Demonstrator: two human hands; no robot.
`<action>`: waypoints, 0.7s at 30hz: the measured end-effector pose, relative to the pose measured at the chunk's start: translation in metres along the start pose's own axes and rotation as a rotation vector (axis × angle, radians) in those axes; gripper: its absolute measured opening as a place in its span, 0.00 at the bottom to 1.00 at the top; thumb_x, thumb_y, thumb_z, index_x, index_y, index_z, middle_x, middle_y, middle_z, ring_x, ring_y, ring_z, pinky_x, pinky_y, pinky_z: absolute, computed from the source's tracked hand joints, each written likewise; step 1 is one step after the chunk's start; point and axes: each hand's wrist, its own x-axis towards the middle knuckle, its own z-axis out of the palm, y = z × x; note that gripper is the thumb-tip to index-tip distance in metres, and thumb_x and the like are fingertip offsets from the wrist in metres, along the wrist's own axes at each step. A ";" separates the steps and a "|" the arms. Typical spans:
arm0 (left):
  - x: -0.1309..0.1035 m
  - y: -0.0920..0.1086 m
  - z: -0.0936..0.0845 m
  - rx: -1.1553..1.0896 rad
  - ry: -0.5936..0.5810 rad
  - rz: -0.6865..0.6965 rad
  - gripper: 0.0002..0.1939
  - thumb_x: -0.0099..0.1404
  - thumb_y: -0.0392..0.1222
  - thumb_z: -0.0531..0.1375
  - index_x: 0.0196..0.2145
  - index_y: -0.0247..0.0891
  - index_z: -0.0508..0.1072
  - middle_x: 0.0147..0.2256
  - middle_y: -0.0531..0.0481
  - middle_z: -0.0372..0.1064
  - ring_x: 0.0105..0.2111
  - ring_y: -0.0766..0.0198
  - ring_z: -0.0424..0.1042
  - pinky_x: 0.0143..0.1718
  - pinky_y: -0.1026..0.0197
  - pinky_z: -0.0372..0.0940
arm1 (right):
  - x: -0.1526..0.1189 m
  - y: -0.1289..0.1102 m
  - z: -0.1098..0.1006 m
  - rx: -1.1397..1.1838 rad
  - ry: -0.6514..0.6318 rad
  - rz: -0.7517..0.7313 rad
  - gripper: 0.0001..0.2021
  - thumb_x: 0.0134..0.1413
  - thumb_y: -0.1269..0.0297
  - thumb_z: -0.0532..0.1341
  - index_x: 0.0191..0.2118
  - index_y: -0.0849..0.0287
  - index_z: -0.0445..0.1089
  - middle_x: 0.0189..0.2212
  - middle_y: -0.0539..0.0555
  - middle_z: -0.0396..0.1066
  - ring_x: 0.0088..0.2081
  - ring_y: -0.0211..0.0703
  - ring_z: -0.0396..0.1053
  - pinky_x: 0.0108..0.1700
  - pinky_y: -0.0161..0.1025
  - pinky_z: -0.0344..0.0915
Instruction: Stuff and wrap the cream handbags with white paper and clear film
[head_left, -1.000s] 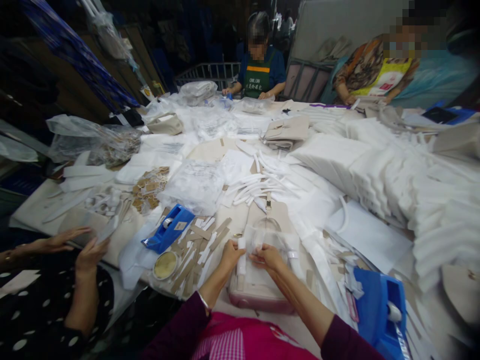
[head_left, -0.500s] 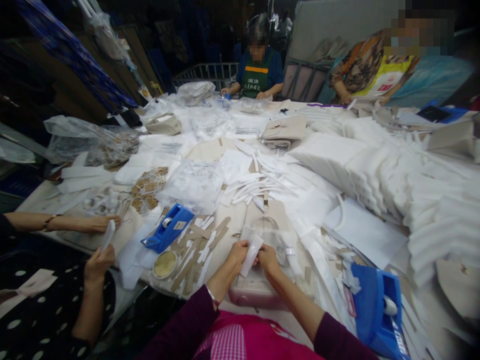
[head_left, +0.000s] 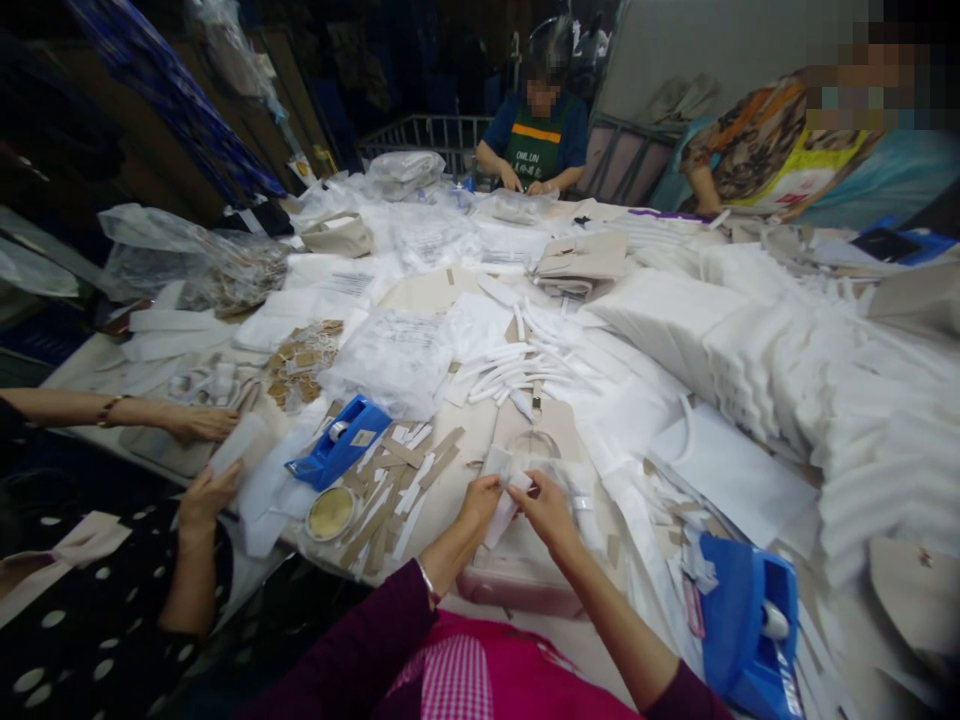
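Observation:
A beige bag (head_left: pixel 551 425) lies on the table in front of me, its pinkish base (head_left: pixel 517 590) toward my body. Above it, my left hand (head_left: pixel 482 503) pinches the left side of a thin white foam piece (head_left: pixel 501 515). The fingers of my right hand (head_left: pixel 541 505) are closed on the same piece's upper right side. A strap or handle partly wrapped in white (head_left: pixel 581 500) lies on the bag, right of my hands. What lies under my fingers is hidden.
Left of the bag are paper strips (head_left: pixel 405 470), a round tin (head_left: pixel 331 513) and a blue tape dispenser (head_left: pixel 341 440). Another dispenser (head_left: pixel 750 620) stands at right, below stacked white foam (head_left: pixel 847 400). A neighbour's hands (head_left: pixel 206 490) work at left; two people sit across.
My right hand has lifted slightly and shifted its grip on the white piece, which now looks folded at the top. The neighbour at left has spread out a white sheet. The view has shifted slightly.

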 end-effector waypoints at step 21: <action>-0.027 -0.003 -0.035 -0.025 -0.306 -0.065 0.25 0.53 0.52 0.65 0.42 0.31 0.71 0.38 0.41 0.73 0.32 0.58 0.74 0.36 0.57 0.68 | 0.027 0.024 0.004 0.105 -0.032 0.054 0.11 0.35 0.59 0.60 0.26 0.60 0.70 0.19 0.50 0.69 0.22 0.40 0.66 0.27 0.36 0.64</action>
